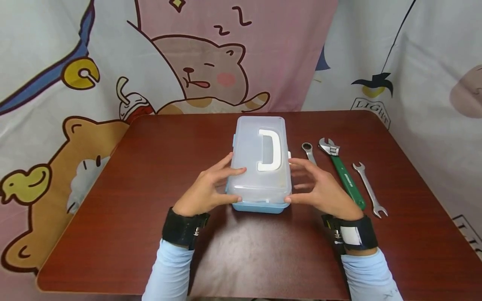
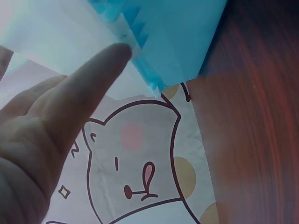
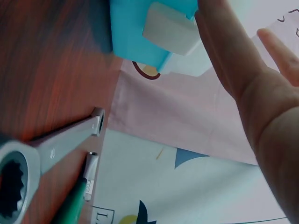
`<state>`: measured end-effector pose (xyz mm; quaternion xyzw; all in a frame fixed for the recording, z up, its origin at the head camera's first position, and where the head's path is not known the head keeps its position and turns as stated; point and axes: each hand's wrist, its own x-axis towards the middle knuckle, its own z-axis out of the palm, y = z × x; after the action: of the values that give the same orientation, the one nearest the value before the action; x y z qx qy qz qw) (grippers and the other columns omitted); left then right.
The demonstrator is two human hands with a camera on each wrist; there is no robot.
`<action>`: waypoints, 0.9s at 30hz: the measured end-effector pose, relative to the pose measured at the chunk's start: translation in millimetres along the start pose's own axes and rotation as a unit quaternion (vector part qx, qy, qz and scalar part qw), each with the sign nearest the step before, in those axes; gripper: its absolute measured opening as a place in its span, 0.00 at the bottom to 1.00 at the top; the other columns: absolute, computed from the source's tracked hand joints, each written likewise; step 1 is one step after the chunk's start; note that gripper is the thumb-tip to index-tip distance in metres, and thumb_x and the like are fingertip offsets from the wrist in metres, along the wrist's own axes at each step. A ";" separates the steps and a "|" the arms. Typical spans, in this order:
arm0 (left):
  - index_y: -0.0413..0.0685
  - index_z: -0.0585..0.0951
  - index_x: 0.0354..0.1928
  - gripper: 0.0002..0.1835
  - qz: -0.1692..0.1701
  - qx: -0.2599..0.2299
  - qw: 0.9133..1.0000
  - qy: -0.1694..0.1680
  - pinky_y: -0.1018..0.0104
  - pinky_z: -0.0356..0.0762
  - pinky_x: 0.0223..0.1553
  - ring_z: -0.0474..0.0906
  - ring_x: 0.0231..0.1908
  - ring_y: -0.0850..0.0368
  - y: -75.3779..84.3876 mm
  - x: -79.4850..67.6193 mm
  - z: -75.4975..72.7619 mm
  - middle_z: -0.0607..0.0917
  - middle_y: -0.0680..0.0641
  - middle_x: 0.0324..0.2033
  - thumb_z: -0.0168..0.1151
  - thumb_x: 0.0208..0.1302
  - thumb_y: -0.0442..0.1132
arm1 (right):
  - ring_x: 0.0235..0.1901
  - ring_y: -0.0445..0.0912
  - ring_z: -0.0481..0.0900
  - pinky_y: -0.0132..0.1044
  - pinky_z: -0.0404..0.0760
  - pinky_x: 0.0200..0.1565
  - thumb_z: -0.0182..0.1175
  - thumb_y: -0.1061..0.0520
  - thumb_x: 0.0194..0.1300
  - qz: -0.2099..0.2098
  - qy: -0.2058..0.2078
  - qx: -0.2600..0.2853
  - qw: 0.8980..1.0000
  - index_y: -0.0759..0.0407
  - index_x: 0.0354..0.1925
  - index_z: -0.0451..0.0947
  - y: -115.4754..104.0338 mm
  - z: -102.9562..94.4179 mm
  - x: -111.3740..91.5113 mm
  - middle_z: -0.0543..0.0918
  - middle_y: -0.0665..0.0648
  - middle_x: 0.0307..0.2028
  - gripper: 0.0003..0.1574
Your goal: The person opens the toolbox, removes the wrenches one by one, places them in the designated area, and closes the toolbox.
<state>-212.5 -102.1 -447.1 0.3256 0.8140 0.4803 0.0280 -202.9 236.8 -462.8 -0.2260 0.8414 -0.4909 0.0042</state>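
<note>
A plastic storage box [image 1: 248, 142] with a translucent lid, a white handle [image 1: 276, 150] and a light blue base [image 1: 260, 207] lies lengthwise on the table, its lid down. My left hand [image 1: 205, 188] is at its left side, straight fingers touching the lid and thumb at the front left corner; its index finger [image 2: 100, 67] reaches the lid's edge in the left wrist view. Along the opposite side, my right hand [image 1: 324, 188] has its fingers extended, the thumb touching the front right corner. A white latch [image 3: 170, 29] shows beside the right fingers in the right wrist view.
Right of the box lie a ring-ended ratchet wrench [image 1: 308, 153], partly hidden by my right hand, an adjustable wrench [image 1: 344, 175] with a green handle, and a double open-end wrench [image 1: 370, 189]. A patterned cloth [image 1: 286, 54] hangs behind the brown table [image 1: 177, 142].
</note>
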 end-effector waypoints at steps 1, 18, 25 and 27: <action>0.48 0.79 0.69 0.37 0.002 0.002 1.000 0.003 0.51 0.81 0.55 0.73 0.67 0.45 0.1 1.1 0.5 0.53 0.43 0.81 0.80 0.55 0.32 | 0.61 0.54 0.80 0.51 0.85 0.53 0.81 0.52 0.55 0.000 0.001 -0.003 1.000 0.42 0.77 0.63 0.3 -0.2 0.2 0.75 0.54 0.68 0.57; 0.54 0.76 0.72 0.37 0.004 0.024 0.999 0.033 0.53 0.79 0.57 0.68 0.71 0.48 -16.1 23.1 2.6 0.52 0.48 0.82 0.78 0.60 0.36 | 0.64 0.53 0.77 0.52 0.85 0.53 0.75 0.54 0.63 -0.006 0.041 0.014 0.999 0.38 0.78 0.62 20.2 1.3 18.3 0.75 0.54 0.69 0.52; 0.54 0.76 0.72 0.37 0.005 0.025 0.999 0.039 0.53 0.79 0.58 0.68 0.71 0.49 -21.4 23.4 4.7 0.52 0.48 0.82 0.78 0.60 0.36 | 0.62 0.53 0.78 0.56 0.82 0.56 0.74 0.53 0.64 -0.001 0.043 0.013 0.999 0.38 0.79 0.62 21.8 2.6 18.4 0.76 0.54 0.69 0.52; 0.55 0.76 0.72 0.37 0.007 0.030 0.999 0.041 0.53 0.80 0.58 0.67 0.72 0.49 -21.6 23.1 4.6 0.52 0.49 0.82 0.78 0.60 0.37 | 0.62 0.53 0.78 0.56 0.82 0.57 0.74 0.53 0.64 -0.002 0.043 0.007 0.999 0.38 0.79 0.62 21.4 2.8 18.0 0.76 0.54 0.69 0.52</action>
<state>-239.8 -92.7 -460.6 0.3121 0.8260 0.4690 -0.0186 -226.5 236.5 -478.1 -0.2061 0.8368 -0.5063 -0.0314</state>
